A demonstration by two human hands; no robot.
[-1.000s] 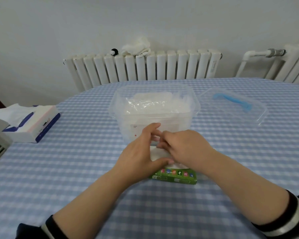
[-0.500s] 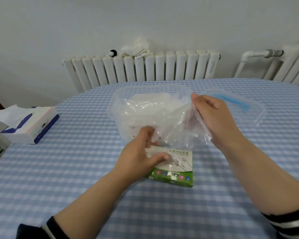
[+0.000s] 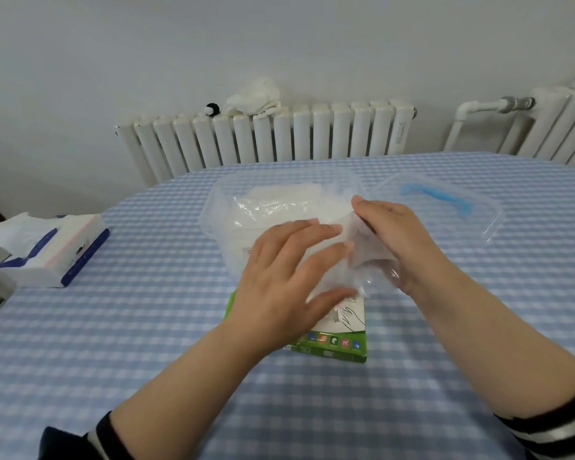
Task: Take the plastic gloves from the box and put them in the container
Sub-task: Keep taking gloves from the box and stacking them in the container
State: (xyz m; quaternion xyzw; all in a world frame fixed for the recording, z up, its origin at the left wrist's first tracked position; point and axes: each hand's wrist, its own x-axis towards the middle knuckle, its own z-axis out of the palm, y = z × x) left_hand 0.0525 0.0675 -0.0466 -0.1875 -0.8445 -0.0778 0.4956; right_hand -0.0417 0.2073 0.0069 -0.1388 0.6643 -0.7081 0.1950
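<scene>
A thin plastic glove (image 3: 370, 257) is held by the right hand (image 3: 399, 240), its fingers curled round it. The left hand (image 3: 286, 280) is spread, its fingers (image 3: 316, 229) straight and touching the glove. Below the fingers the green box (image 3: 346, 340) lies on the worktop (image 3: 146, 327); beyond them stands the clear container (image 3: 226, 207).

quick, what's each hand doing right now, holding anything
Left hand: open, fingers straight, touching the plastic glove.
Right hand: holding the plastic glove, just in front of the container.
</scene>
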